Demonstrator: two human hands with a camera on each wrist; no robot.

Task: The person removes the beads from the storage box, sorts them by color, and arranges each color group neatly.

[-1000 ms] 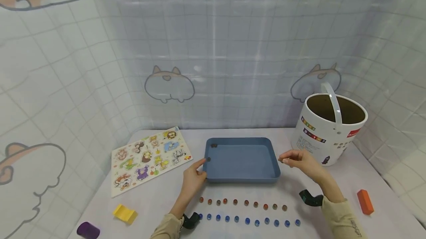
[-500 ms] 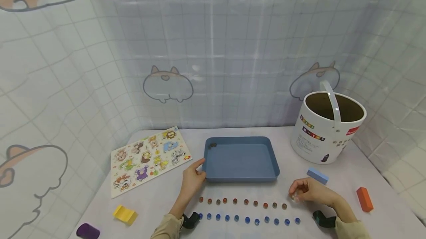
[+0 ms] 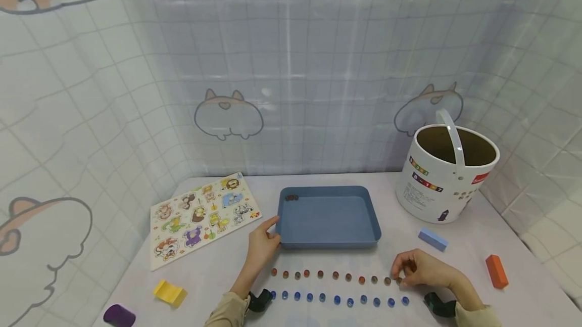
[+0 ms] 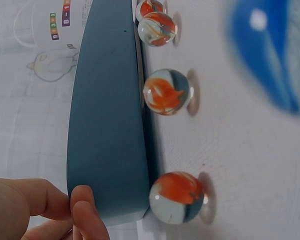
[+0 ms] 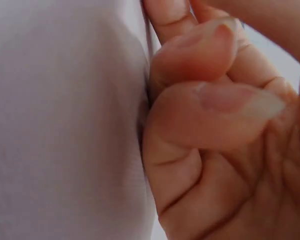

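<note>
My left hand (image 3: pixel 262 243) grips the left edge of a blue tray (image 3: pixel 329 242). In the left wrist view its fingertips (image 4: pixel 85 212) bend round the tray's corner. A few small brownish marbles (image 3: pixel 291 197) sit inside at the back left corner. My right hand (image 3: pixel 425 270) pinches a marble (image 3: pixel 399 281) at the table surface, at the right end of a row of orange-and-clear marbles (image 3: pixel 335 275). Nearer to me runs a row of blue marbles (image 3: pixel 337 299). Curled fingers (image 5: pixel 215 115) fill the right wrist view and hide the held marble.
A white bucket (image 3: pixel 425 200) with a handle stands at the back right. A light blue block (image 3: pixel 433 239) and an orange block (image 3: pixel 497 271) lie on the right. To the left are an animal puzzle board (image 3: pixel 200 216), a yellow block (image 3: pixel 170 293) and a purple cylinder (image 3: pixel 119 315).
My right hand has moved from beside the tray down to the right end of the orange row, lowering a marble there. One marble inside the tray has rolled from the left edge into the back corner.
</note>
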